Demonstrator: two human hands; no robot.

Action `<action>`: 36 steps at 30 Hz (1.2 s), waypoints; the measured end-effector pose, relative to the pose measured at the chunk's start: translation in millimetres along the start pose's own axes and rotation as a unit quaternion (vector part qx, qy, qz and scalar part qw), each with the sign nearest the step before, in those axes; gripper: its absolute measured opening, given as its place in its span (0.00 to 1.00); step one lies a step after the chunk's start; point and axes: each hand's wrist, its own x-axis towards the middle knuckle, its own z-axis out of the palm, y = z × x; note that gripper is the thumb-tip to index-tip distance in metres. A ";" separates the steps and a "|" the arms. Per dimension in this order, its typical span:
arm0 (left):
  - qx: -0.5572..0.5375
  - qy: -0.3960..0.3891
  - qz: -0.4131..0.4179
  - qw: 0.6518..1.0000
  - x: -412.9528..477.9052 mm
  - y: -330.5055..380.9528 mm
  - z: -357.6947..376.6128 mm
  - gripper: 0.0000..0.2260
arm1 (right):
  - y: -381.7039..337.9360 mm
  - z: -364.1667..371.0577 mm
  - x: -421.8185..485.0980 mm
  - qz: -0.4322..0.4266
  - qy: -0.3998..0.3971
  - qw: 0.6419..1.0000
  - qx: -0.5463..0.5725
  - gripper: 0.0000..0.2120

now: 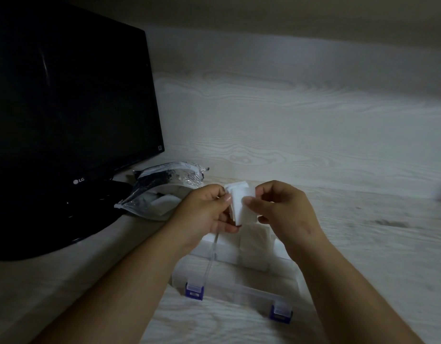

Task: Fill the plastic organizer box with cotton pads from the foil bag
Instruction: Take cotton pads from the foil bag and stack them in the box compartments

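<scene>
A small stack of white square cotton pads (pixel 241 204) is pinched between my left hand (pixel 206 211) and my right hand (pixel 284 208), held upright just above the clear plastic organizer box (pixel 239 289). The box lies open on the desk below my hands, with two blue latches (pixel 194 291) on its near edge. Its far compartments hold white pads (pixel 254 247); the near ones look bare. The foil bag (pixel 162 192) lies open to the left of my hands, with more pads showing inside.
A black LG monitor (pixel 65 108) on a dark base (pixel 53 224) stands at the left, close behind the bag. The pale wood-grain desk (pixel 363 244) stretches to the right and meets a wood-grain back wall.
</scene>
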 end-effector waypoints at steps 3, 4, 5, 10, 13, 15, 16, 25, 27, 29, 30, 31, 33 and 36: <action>-0.019 -0.001 -0.011 1.000 0.0 0.1 -0.2 0.08 | -1.1 0.5 -0.4 -0.005 0.007 1.000 0.008 0.05; -0.025 -0.002 -0.013 1.000 -0.1 -0.1 -0.4 0.08 | -1.3 0.6 -0.7 -0.008 0.007 1.000 0.010 0.05; -0.031 -0.004 -0.013 0.999 -0.2 0.0 -0.7 0.08 | -1.7 0.7 -0.7 -0.010 0.009 1.000 0.010 0.05; -0.030 -0.005 -0.012 0.999 -1.2 1.2 -1.4 0.09 | -3.0 0.3 -0.6 -0.010 0.024 1.000 0.016 0.06; -0.007 0.000 -0.008 1.000 -0.4 0.1 -1.6 0.09 | -3.7 0.5 -1.1 0.002 0.011 1.000 0.023 0.06; 0.013 -0.005 -0.003 1.000 -0.4 -0.5 -0.6 0.10 | -3.5 0.2 -1.4 0.010 -0.013 1.000 0.023 0.05; 0.019 -0.006 -0.002 1.000 -0.6 -0.5 -0.1 0.10 | -3.5 0.0 -1.4 0.014 -0.025 0.999 0.026 0.04; 0.041 0.047 0.059 0.996 -0.2 0.0 -0.9 0.10 | -3.4 -2.2 -0.1 0.013 0.001 1.000 0.023 0.09; 0.065 0.065 0.070 0.993 0.2 -0.4 -3.4 0.13 | -2.7 -1.9 0.4 0.013 -0.009 1.000 0.024 0.07; 0.084 0.075 0.078 0.991 1.1 -0.7 -5.8 0.10 | -2.7 -3.0 1.0 0.016 -0.028 0.999 0.022 0.05; 0.093 0.074 0.082 0.990 1.5 -1.1 -6.3 0.09 | -2.7 -4.3 1.3 0.017 -0.038 0.999 0.010 0.05; 0.098 0.069 0.084 0.989 2.2 -1.4 -6.6 0.08 | -3.0 -6.2 1.9 0.016 -0.048 0.999 -0.009 0.04; 0.102 0.058 0.081 0.990 3.1 -1.6 -4.4 0.07 | -4.3 -11.3 3.0 0.017 -0.060 0.997 -0.040 0.04; 0.130 0.053 0.084 0.987 2.8 1.8 3.8 0.06 | -7.7 -20.8 4.3 0.027 -0.074 0.995 -0.059 0.04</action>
